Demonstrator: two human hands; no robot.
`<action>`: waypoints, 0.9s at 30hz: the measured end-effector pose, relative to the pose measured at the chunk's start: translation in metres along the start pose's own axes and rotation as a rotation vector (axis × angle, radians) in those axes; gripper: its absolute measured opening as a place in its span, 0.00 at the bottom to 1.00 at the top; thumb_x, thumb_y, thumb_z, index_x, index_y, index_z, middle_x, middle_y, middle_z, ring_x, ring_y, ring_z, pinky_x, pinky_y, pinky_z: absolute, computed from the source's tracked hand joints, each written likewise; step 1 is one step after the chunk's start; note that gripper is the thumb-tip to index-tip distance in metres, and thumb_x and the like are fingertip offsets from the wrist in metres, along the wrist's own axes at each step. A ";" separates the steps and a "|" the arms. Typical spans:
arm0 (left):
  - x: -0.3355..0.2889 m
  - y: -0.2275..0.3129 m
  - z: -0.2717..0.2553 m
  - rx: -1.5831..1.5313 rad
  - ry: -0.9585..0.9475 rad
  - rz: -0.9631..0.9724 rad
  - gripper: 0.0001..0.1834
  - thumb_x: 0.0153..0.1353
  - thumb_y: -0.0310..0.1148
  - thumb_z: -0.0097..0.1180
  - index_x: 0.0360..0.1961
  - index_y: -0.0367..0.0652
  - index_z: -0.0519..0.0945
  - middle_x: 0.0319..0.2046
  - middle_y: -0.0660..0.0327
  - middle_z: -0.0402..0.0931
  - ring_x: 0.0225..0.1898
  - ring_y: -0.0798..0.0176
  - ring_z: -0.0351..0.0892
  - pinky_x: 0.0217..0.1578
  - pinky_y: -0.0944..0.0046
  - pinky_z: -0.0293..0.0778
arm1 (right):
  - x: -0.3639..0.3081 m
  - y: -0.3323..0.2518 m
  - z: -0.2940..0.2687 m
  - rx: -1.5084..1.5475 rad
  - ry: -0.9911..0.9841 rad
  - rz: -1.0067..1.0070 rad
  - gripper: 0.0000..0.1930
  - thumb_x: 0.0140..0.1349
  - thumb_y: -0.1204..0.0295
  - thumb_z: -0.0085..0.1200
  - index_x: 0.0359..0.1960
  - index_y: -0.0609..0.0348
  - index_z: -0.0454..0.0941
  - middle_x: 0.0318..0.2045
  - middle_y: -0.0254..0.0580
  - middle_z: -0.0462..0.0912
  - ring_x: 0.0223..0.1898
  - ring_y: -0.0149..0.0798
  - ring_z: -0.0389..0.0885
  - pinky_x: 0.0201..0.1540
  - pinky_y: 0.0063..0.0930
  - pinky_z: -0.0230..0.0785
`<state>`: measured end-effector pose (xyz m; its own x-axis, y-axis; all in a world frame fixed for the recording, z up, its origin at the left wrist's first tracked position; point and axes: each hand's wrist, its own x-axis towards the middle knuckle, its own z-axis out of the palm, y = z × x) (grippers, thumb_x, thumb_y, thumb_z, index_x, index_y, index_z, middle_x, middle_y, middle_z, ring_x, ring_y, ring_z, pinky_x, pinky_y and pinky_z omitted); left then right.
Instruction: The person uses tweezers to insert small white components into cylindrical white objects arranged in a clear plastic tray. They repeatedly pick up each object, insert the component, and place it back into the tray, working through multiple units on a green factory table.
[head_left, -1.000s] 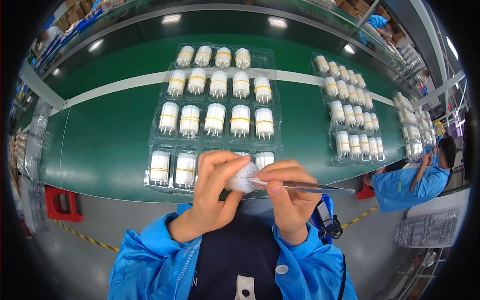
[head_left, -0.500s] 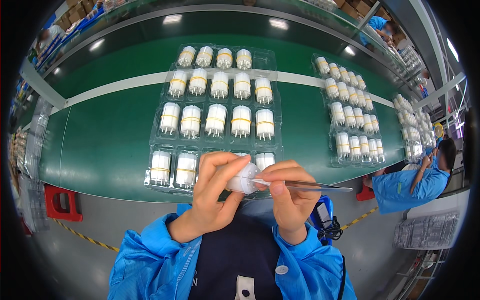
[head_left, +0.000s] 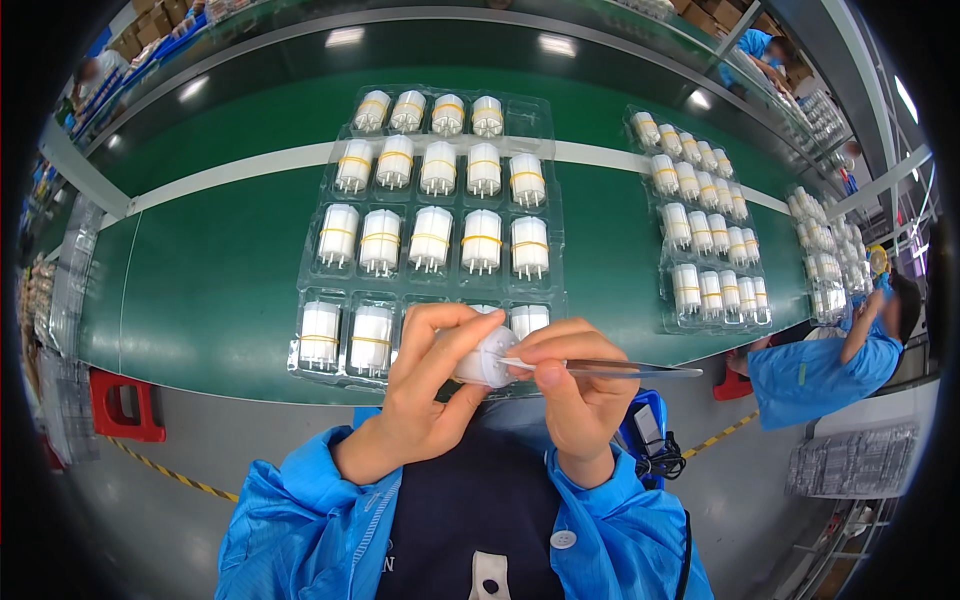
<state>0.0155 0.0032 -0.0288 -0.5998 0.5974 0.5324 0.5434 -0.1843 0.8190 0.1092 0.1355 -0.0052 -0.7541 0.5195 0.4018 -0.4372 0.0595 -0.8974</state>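
Just over the near edge of the tray, my left hand (head_left: pixel 424 388) is closed around a white plastic cylinder (head_left: pixel 486 362), its round end face turned toward my right hand. Metal tweezers (head_left: pixel 635 369) are pinched in my right hand (head_left: pixel 582 392), their pointed tip at that end face. Whether the tip grips anything is too small to tell. Below the hands lies a clear plastic tray (head_left: pixel 527 118) with rows of similar white cylinders (head_left: pixel 431 238), most with a yellow band and metal pins. My hands hide part of its nearest row.
The tray sits on a green conveyor belt (head_left: pixel 220 260) with a white stripe. Further right are more filled trays (head_left: pixel 715 260). A person in blue (head_left: pixel 825 375) sits at the right. Beyond the near edge stand a red stool (head_left: pixel 127 405) and a blue bin (head_left: pixel 645 425).
The tweezers and my right hand have shifted very slightly, while my left hand keeps its hold on the cylinder. At the right, the seated person has raised an arm toward the head.
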 end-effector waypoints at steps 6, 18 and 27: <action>0.000 0.001 0.000 0.013 -0.008 0.006 0.33 0.42 0.14 0.61 0.56 0.34 0.76 0.46 0.50 0.70 0.46 0.49 0.70 0.46 0.57 0.69 | -0.001 0.000 0.000 0.005 0.005 -0.025 0.03 0.58 0.81 0.59 0.34 0.68 0.82 0.33 0.51 0.84 0.35 0.40 0.83 0.38 0.28 0.74; 0.008 0.005 -0.009 0.189 -0.064 0.095 0.33 0.43 0.14 0.60 0.56 0.35 0.76 0.46 0.50 0.71 0.47 0.49 0.70 0.47 0.56 0.69 | 0.011 -0.013 0.001 -0.358 -0.139 -0.156 0.04 0.55 0.81 0.61 0.33 0.67 0.83 0.32 0.51 0.84 0.32 0.39 0.82 0.35 0.28 0.74; 0.007 0.005 -0.014 -0.269 -0.264 -0.073 0.32 0.52 0.16 0.59 0.62 0.35 0.70 0.52 0.52 0.65 0.53 0.57 0.70 0.52 0.63 0.69 | 0.015 -0.012 -0.008 -0.135 -0.088 -0.144 0.06 0.54 0.81 0.62 0.35 0.65 0.84 0.34 0.49 0.84 0.35 0.40 0.83 0.37 0.28 0.74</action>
<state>0.0057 -0.0049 -0.0174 -0.4399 0.7908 0.4256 0.3100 -0.3111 0.8984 0.1072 0.1494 0.0103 -0.7306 0.4216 0.5370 -0.4787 0.2445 -0.8432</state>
